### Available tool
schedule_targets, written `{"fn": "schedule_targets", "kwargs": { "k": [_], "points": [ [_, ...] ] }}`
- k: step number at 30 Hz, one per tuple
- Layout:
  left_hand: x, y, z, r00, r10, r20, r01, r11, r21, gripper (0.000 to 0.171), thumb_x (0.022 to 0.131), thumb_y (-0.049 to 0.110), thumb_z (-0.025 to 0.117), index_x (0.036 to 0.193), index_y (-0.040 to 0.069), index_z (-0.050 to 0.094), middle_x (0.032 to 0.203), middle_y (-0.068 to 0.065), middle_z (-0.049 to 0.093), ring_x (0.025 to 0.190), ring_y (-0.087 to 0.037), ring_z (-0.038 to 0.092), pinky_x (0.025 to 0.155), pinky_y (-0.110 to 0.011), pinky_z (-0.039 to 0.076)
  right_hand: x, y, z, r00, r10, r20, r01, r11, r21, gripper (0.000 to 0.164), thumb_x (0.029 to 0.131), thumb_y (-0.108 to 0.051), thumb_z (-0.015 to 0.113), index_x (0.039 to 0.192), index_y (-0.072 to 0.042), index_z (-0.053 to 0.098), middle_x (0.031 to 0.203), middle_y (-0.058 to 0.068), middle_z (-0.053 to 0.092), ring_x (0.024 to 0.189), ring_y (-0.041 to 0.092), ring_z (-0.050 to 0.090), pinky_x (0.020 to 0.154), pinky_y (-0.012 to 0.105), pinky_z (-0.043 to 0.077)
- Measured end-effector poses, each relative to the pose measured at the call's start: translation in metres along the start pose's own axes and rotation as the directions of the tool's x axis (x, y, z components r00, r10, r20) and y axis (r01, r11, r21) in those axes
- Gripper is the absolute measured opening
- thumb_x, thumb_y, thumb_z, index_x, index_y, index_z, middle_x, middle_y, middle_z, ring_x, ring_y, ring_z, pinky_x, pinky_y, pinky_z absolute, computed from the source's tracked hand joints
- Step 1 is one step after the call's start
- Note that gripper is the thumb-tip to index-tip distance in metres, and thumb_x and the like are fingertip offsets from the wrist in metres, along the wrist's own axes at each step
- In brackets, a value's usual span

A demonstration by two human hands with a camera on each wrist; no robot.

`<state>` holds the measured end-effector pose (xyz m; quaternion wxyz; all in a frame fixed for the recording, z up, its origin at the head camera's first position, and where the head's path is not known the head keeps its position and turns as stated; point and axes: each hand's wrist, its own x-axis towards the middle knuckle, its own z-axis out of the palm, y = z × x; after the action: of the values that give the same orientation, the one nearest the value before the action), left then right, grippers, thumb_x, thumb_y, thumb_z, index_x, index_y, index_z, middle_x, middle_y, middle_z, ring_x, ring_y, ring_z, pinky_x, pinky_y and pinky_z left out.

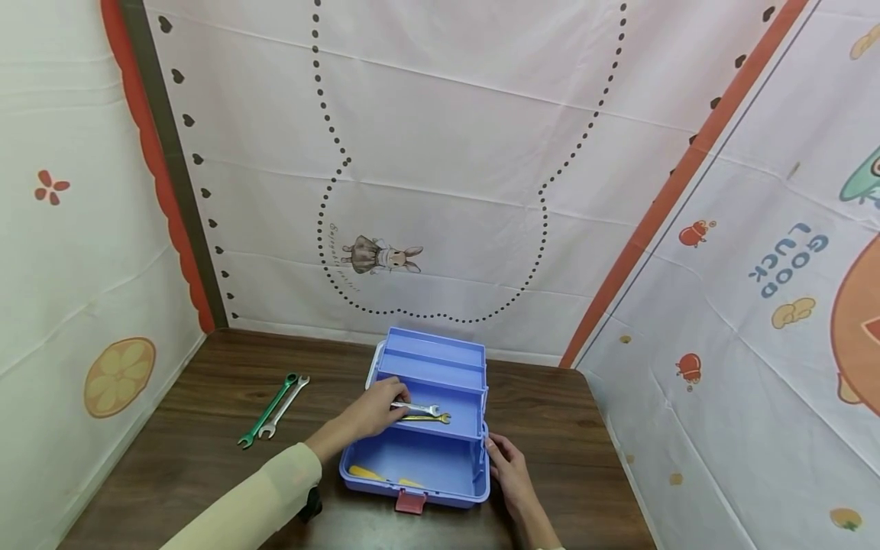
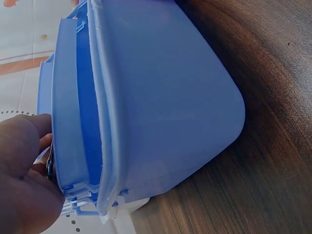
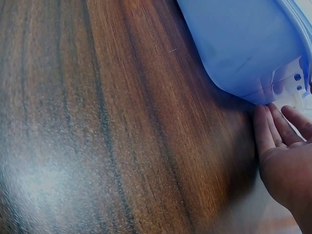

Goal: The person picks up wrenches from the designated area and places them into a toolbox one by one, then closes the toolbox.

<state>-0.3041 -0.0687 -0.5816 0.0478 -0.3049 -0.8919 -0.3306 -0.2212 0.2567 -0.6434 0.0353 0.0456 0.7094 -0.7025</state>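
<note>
A blue toolbox [image 1: 440,458] stands unfolded on the table, its trays raised toward the back. My left hand [image 1: 380,406] reaches over the middle tray [image 1: 464,405] and grips a silver wrench [image 1: 425,409] by one end. Just below that wrench a yellow wrench [image 1: 440,418] lies in the same tray. In the left wrist view the fingers of the left hand [image 2: 24,170] are partly hidden behind the tray wall. My right hand [image 1: 510,472] touches the box's right side with its fingers fairly straight, as the right wrist view of the right hand [image 3: 287,156] also shows.
Left of the box, a green wrench [image 1: 268,411] and another silver wrench [image 1: 285,406] lie side by side on the wooden table [image 1: 557,428]. Yellow handles [image 1: 366,473] lie in the bottom compartment. A red latch [image 1: 410,502] hangs at the front. Printed cloth [image 1: 440,153] walls the table.
</note>
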Motion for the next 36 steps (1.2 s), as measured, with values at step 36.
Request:
{"fn": "schedule_targets", "kwargs": {
  "k": [36],
  "points": [
    [-0.056,-0.081,-0.09,0.959,-0.108,-0.263,0.099,0.994,-0.049,0.035,0.097,0.025,0.081,0.129,0.013,0.071,0.122,-0.005,0.069,0.106,-0.026,0.069,0.086,-0.052,0.059,0.001,-0.003,-0.003,1.0,0.004,-0.011,-0.004,0.999,-0.054,0.06,0.11,-0.037,0.06,0.144,0.011,0.053,0.134,0.02,0.063,0.116,0.02,0.063,0.094,0.036,0.059]
  ]
}}
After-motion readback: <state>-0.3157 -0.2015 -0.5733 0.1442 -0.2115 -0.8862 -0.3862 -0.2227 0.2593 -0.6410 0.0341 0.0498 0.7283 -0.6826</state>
